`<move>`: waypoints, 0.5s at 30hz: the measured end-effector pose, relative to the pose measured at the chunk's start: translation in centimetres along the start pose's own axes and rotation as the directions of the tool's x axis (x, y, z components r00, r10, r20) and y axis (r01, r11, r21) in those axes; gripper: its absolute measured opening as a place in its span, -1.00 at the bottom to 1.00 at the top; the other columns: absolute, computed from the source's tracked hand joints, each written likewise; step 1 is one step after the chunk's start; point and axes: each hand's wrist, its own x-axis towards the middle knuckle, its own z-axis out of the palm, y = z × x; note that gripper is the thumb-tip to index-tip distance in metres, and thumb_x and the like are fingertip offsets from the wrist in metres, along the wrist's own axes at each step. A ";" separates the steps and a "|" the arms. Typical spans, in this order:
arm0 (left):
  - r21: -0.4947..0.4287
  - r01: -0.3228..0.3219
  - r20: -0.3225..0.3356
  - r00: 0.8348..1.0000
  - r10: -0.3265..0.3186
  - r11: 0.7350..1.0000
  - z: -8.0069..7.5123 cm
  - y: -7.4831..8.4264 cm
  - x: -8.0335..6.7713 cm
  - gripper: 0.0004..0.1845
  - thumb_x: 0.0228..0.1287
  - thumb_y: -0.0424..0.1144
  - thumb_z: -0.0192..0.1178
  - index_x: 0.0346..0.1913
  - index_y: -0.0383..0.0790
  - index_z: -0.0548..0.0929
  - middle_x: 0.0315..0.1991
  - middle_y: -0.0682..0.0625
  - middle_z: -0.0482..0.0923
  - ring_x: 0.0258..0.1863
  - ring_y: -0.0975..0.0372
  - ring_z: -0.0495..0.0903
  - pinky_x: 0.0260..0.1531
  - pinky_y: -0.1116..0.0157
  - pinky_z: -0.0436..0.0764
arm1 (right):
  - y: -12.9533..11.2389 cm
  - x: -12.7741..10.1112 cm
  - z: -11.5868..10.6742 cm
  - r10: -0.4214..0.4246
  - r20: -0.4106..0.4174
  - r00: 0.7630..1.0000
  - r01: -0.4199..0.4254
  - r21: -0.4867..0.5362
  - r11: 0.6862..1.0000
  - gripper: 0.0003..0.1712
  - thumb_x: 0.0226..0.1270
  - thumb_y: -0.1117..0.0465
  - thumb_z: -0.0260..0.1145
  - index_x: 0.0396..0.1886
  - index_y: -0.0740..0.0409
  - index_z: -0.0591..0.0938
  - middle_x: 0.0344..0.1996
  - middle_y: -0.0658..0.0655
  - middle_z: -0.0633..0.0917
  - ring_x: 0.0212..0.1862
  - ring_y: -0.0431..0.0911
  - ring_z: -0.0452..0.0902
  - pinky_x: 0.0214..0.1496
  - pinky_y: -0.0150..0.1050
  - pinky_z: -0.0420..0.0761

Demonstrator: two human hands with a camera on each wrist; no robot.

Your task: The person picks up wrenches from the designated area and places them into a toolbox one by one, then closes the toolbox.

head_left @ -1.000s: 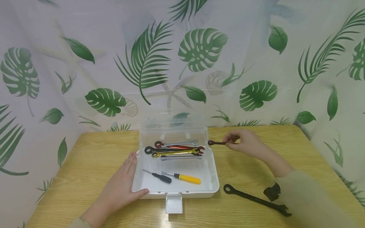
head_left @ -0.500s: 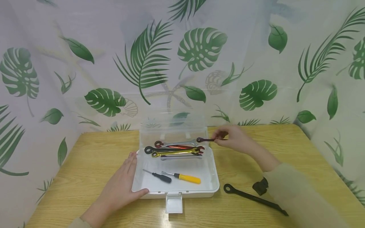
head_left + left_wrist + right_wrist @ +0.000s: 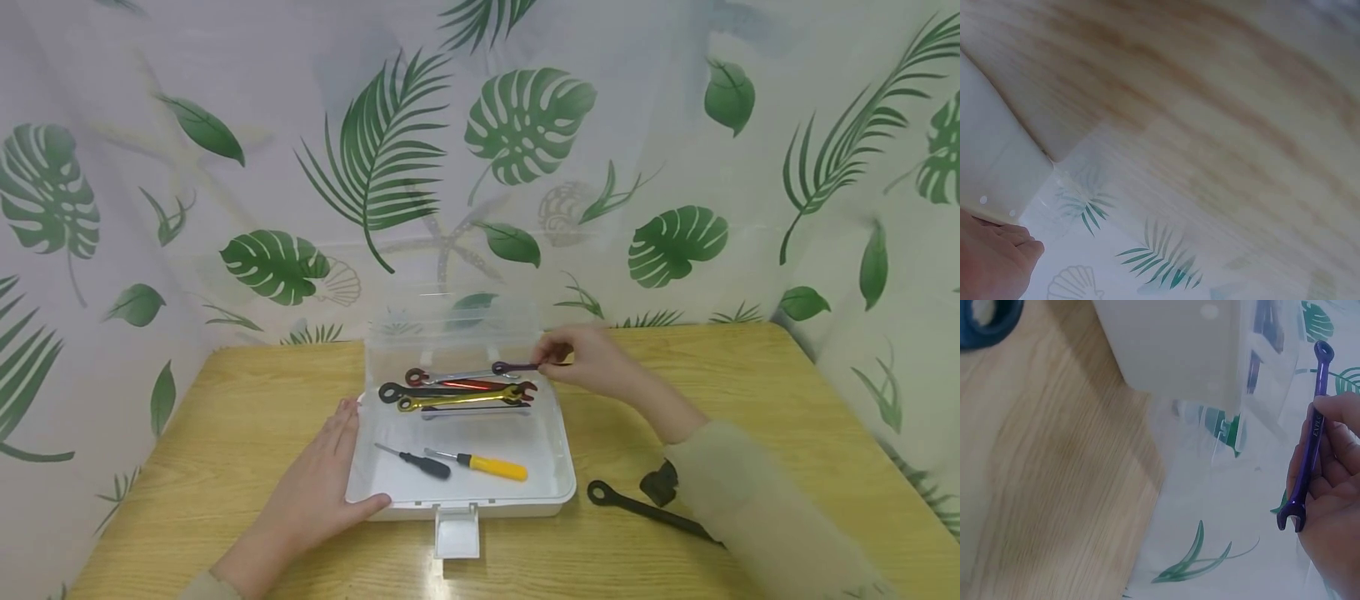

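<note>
The left hand is resting flat on the tabletop, its fingers lying straight against the left wall of the white toolbox and its thumb touching the front left corner; it is holding nothing. Inside the box, 2 screwdrivers are lying near the front: a black-handled screwdriver and, just beside it to the right, a yellow-handled screwdriver. Behind them a cluster of wrenches is lying side by side, long axes running left to right, in front of the raised clear lid. The right hand is pinching the small purple wrench by its shank, open end toward the palm and ring end pointing left, above the right rear part of the box. Its long axis is running roughly parallel to the cluster, and the right hand is the nearer hand. The lid behind and the cluster below are bounding the space. On the tabletop right of the box, a large black wrench is lying well apart, partly covered by the right sleeve.
</note>
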 end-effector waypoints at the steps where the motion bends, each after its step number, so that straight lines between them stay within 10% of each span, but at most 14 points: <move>1: 0.001 -0.002 0.000 1.000 0.002 1.000 0.0 0.0 0.0 0.29 0.23 0.42 0.29 0.63 -0.56 0.08 0.68 -0.41 0.05 0.67 -0.22 0.14 0.61 -0.12 0.32 | -0.1 0.2 0.2 0.006 0.005 1.000 -0.006 -0.003 1.000 -0.90 0.30 0.46 0.41 -0.25 0.25 0.78 -0.31 0.14 0.80 -0.26 -0.15 0.61 -0.19 -0.35 0.68; 15: -0.014 0.001 0.011 1.000 -0.001 1.000 -0.2 0.1 0.0 0.28 0.23 0.41 0.30 0.62 -0.57 0.09 0.68 -0.41 0.05 0.67 -0.23 0.13 0.62 -0.13 0.31 | -1.8 1.2 1.5 0.037 0.020 0.999 -0.038 0.017 0.999 -0.88 0.30 0.46 0.40 -0.24 0.26 0.81 -0.30 0.15 0.82 -0.29 -0.15 0.62 -0.22 -0.43 0.65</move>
